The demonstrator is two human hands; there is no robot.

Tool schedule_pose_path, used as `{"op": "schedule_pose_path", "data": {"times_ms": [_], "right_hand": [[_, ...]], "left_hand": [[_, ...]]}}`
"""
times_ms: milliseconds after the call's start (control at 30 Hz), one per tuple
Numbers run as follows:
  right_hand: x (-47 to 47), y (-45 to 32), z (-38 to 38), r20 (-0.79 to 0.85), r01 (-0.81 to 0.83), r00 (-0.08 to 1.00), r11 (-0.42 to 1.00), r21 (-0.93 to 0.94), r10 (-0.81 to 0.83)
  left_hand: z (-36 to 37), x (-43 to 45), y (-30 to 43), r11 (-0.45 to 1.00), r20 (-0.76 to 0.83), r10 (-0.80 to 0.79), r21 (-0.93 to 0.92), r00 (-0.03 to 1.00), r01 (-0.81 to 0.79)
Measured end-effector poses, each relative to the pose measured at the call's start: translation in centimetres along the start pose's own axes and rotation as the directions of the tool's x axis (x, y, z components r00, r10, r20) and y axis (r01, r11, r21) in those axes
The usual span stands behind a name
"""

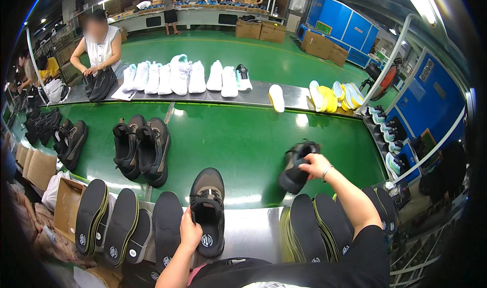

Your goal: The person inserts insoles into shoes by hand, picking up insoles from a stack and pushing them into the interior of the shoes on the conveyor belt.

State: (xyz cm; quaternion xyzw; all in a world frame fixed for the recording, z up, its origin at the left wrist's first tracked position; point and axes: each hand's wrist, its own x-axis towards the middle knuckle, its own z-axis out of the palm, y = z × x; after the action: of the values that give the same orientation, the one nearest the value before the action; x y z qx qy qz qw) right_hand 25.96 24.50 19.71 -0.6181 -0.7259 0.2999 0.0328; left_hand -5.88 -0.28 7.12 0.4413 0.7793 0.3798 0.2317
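Observation:
My left hand grips the side of a brown and black lace-up shoe, which points away from me at the metal ledge with an insole bearing a printed mark inside. Out to the right, my right hand holds another dark shoe by its collar, over the green conveyor belt. Black insoles lie left of the shoe in my left hand. More stacks of black insoles with yellow-green edges lie below my right arm. Several brown and black shoes stand on the belt to the left.
Across the belt, a raised metal shelf bears white shoes, a single insole and yellow insoles. A person there handles black shoes. An open cardboard box stands at left; a curved metal post rises at right.

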Motion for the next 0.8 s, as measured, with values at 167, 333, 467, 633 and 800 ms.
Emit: {"op": "schedule_pose_path", "data": {"times_ms": [167,333,467,633,800], "right_hand": [[-6.9,-3.3,6.3,0.142,0.433,0.899,0.792,-0.430,-0.414],[-14.9,-5.0,12.4,0.286,0.483,0.874,0.761,-0.432,-0.393],[-19.4,-6.2,15.3,0.329,0.465,0.877,0.794,-0.391,-0.351],[-22.4,-6.0,17.0,0.326,0.429,0.881,0.867,-0.252,-0.341],[-21.2,-3.0,16.2,-0.078,0.137,0.988,0.991,0.003,-0.136]], "left_hand": [[-0.9,-0.5,1.2,0.994,-0.077,0.076,-0.075,0.994,-0.082],[-0.9,-2.2,6.0,0.731,-0.244,0.654,-0.036,0.716,-0.681],[2.6,-4.9,7.9,0.867,0.195,0.494,-0.176,0.847,-0.466],[6.4,-5.7,4.5,0.966,0.570,0.256,-0.121,0.781,-0.228],[3.1,-4.7,7.4,0.954,0.665,0.171,0.073,0.727,-0.292]]}}
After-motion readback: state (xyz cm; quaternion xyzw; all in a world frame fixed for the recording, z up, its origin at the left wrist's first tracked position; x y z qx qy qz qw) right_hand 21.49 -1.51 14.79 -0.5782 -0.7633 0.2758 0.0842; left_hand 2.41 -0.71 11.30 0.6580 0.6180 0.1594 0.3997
